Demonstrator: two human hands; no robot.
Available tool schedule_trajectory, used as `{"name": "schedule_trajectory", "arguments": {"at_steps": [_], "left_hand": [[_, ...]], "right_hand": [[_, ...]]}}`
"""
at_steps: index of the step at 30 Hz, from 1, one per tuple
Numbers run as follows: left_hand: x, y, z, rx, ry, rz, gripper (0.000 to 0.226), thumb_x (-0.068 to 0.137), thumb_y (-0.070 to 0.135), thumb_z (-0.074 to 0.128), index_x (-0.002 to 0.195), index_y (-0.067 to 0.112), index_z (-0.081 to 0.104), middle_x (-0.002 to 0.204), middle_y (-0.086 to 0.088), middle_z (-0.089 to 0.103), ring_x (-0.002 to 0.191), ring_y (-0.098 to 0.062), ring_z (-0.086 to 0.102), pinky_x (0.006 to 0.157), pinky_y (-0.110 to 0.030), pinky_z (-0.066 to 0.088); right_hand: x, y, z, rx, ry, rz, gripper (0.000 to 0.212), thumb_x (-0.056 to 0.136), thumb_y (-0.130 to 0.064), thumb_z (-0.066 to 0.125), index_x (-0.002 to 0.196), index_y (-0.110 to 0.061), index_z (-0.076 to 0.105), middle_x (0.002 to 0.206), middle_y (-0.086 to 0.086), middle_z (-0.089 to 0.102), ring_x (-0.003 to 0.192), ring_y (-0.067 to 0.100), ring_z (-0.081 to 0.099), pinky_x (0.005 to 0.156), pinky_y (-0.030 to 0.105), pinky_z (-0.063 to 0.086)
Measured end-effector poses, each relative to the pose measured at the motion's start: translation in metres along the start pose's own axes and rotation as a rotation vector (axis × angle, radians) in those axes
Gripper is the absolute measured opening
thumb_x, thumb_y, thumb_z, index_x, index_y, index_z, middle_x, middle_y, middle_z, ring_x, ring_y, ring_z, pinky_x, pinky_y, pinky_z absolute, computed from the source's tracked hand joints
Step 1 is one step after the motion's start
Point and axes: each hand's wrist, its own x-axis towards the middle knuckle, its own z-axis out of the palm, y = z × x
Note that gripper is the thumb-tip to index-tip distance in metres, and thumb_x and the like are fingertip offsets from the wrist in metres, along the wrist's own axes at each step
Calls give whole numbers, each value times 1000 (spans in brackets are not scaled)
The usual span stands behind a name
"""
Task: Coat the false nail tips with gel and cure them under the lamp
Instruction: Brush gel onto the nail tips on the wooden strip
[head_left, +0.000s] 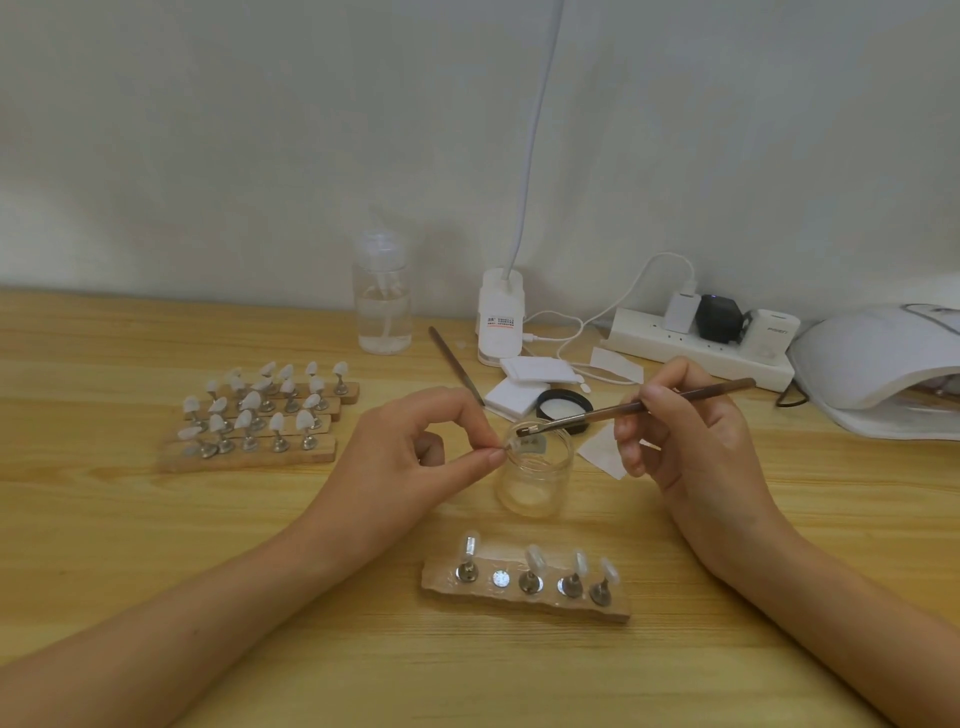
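Obs.: the left hand pinches one nail tip between thumb and forefinger, the other fingers curled under, right at the rim of the open glass jar. The right hand holds the brush pen-fashion, with the bristles on or just above the tip; contact is too small to confirm.

Step, as I judge it: laying gel on this tip. To do it well, load the brush sparingly, stroke base to free edge in one thin, even layer, keep gel off the pinching fingers, and hold the work over the jar to catch drips.

Counts:
- Near wooden strip: four tips standing, one bare metal disc, probably this tip's seat.
- Far strips: four, about five tips each. Overlap prevents an exact count.
- One curing lamp, at the right edge of the table, well apart from the hands.
- One spare brush, one black lid, one pump bottle.
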Motion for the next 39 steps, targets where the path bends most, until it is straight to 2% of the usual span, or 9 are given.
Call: {"name": "schedule_trajectory", "arguments": {"at_steps": [2, 5, 9, 18, 22, 25, 28, 32, 39], "left_hand": [[0, 0, 0, -2, 3, -11, 12, 81, 20, 78, 76, 23, 67, 67, 7, 63, 44, -6, 31, 49, -13, 31], [0, 0, 0, 3, 4, -14, 11, 82, 19, 77, 77, 21, 68, 53, 20, 53, 43, -4, 30, 48, -10, 29], [0, 0, 0, -2, 4, -28, 12, 82, 19, 77, 76, 22, 68, 44, 20, 44, 42, -4, 29, 48, -10, 28], [1, 1, -1, -29, -4, -63, 11, 81, 20, 79, 76, 22, 69, 64, 21, 63, 43, -3, 32, 47, -11, 30], [1, 0, -1, -20, -9, -64, 12, 81, 19, 78, 75, 23, 69, 64, 22, 63, 43, -2, 33, 47, -10, 31], [1, 0, -1, -33, -14, -66, 12, 81, 20, 79, 75, 25, 69, 69, 18, 66, 43, -3, 34, 47, -11, 31], [1, 0, -2, -34, -16, -71, 11, 80, 23, 79, 77, 25, 69, 77, 0, 69, 45, -4, 34, 48, -15, 32], [1, -2, -1, -31, -13, -73, 11, 81, 25, 80, 78, 25, 69, 65, -14, 59, 46, -9, 32, 48, -18, 29], [1, -3, -1, -28, -9, -78, 11, 81, 24, 79, 77, 26, 69, 49, 6, 44, 44, -7, 30, 48, -15, 28]], "right_hand": [[0, -1, 1, 29, -42, -18, 21, 95, -17, 56, 74, -19, 58, 64, 5, 61, 54, 14, 56, 48, 22, 47], [0, 0, 2, -23, -40, -8, 26, 97, -16, 54, 72, -21, 59, 64, 6, 61, 54, 15, 57, 48, 23, 47], [0, -1, 1, -7, 17, -8, 26, 97, -11, 52, 73, -19, 57, 64, 4, 61, 54, 14, 55, 47, 22, 46], [-1, -1, 1, -19, 14, -13, 31, 99, -8, 49, 71, -19, 58, 62, 4, 61, 52, 13, 55, 46, 21, 46], [0, -1, 3, 36, -51, -35, 22, 90, -18, 53, 70, -23, 61, 64, 4, 61, 53, 13, 56, 47, 21, 46], [-1, -1, 2, -12, -54, -23, 20, 91, -18, 57, 71, -23, 61, 64, 6, 61, 55, 15, 57, 48, 23, 47], [-1, 1, 1, -41, -10, -14, 20, 96, -11, 54, 76, -15, 56, 63, 5, 61, 53, 16, 57, 47, 23, 47], [0, 2, 0, -51, 24, -5, 26, 99, -5, 47, 75, -13, 54, 61, 7, 60, 50, 15, 54, 45, 22, 45], [0, 1, 0, -28, -2, -28, 32, 98, -11, 51, 69, -23, 58, 61, 5, 59, 50, 13, 52, 44, 20, 43]]}}
